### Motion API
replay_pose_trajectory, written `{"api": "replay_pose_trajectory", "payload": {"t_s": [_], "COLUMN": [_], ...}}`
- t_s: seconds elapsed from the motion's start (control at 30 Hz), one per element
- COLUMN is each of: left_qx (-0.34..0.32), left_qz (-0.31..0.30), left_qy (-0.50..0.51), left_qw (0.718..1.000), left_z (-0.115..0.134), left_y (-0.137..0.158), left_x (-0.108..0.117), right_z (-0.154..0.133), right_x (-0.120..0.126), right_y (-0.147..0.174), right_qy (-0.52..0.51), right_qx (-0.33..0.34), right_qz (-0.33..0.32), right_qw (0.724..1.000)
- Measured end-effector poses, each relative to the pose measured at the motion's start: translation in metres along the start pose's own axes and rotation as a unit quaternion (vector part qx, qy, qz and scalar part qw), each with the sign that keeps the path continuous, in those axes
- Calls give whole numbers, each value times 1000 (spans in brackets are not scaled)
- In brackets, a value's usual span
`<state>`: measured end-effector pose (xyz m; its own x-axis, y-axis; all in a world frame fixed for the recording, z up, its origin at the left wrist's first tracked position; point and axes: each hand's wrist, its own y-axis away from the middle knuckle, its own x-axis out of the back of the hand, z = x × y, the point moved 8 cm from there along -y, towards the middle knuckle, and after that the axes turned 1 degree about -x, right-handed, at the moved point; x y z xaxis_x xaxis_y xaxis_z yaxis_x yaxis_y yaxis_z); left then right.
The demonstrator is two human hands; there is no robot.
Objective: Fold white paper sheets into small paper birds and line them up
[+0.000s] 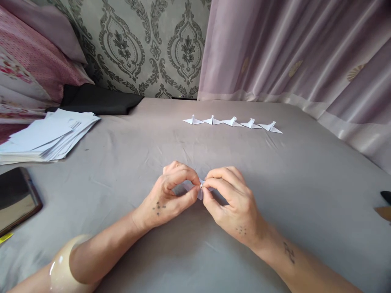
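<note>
Between my two hands, over the middle of the grey cloth, is a small folded white paper bird (pixel 200 194). Thumb and index finger of my left hand (pixel 172 193) pinch it from the left. My right hand (pixel 230 195) pinches the same piece from the right, and the fingertips of both hands almost meet at its narrow top. Much of the paper is hidden behind my fingers. Farther back, several finished-looking folded paper birds (pixel 233 121) stand in a row, wings spread and close together.
At the left lies a stack of white paper sheets (pixel 45 134), with a folded black cloth (pixel 97 99) behind it. A dark phone (pixel 18 199) rests at the left edge. Lilac curtains (pixel 275 49) hang along the right and back. A dark object (pixel 386 197) shows at the right edge.
</note>
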<state>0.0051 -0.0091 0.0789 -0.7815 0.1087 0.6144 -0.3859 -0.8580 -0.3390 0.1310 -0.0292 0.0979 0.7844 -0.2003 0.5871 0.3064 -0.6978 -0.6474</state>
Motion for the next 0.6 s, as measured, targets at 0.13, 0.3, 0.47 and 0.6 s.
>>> {"api": "replay_pose_trajectory", "payload": {"t_s": [0.13, 0.3, 0.47, 0.6], "left_qx": [-9, -23, -43, -38], "left_qz": [25, 50, 65, 63], "left_qy": [0, 9, 36, 67], "left_qw": [1000, 998, 996, 995], "left_z": [-1, 0, 3, -1], "left_y": [1, 3, 1, 1], "left_x": [3, 6, 8, 7], "right_z": [0, -1, -1, 5], "right_x": [2, 5, 7, 5], "right_y": [-2, -3, -3, -4], "right_qy": [-15, -43, -60, -85], "right_qx": [-3, -4, -8, -35], "right_qz": [-2, -6, 1, -2], "right_qw": [1000, 999, 998, 996]}}
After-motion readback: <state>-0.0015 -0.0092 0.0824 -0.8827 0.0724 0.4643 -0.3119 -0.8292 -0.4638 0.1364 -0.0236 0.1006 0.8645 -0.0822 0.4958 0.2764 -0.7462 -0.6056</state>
